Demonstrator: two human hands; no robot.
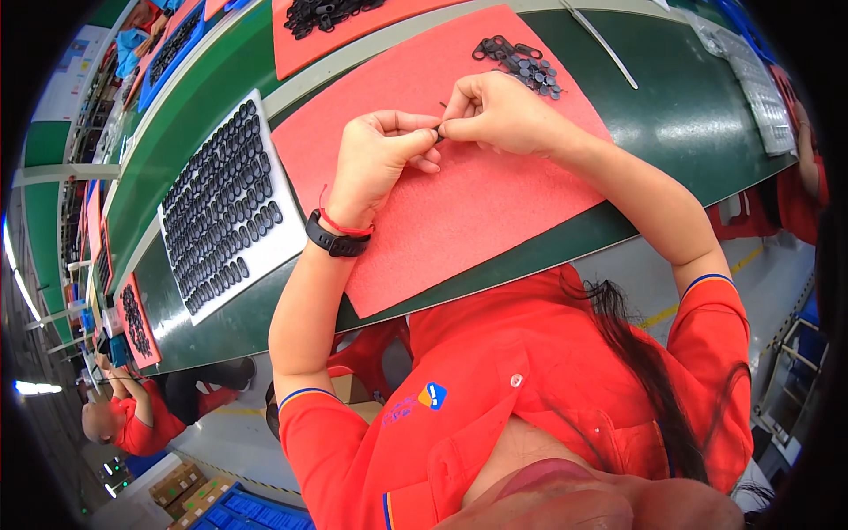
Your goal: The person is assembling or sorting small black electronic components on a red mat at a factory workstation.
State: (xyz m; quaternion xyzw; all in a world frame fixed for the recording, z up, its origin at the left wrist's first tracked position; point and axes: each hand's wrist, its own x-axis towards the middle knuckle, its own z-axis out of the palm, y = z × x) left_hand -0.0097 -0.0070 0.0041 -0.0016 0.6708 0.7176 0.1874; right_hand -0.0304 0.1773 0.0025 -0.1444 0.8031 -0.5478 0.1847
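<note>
Over a pink foam mat (477, 203), my two hands meet at a small black part (438, 133). My left hand (386, 152) is closed, pinching the part between thumb and fingers. From the other side my right hand (503, 113) also pinches it with thumb and forefinger. Fingertips cover most of the part, so its exact kind cannot be made out. Just beyond my right hand lies a small pile of black oval loop-shaped pieces (500, 46) and grey round discs (541, 78) on the mat.
Left of the mat, a white tray (199, 305) holds rows of black oval pieces (225, 199). Another pink mat with black parts (322, 16) is across a pale rail. A metal strip (609, 49) and clear plastic trays (755, 93) lie rightward on the green table (662, 115). Co-workers sit both sides.
</note>
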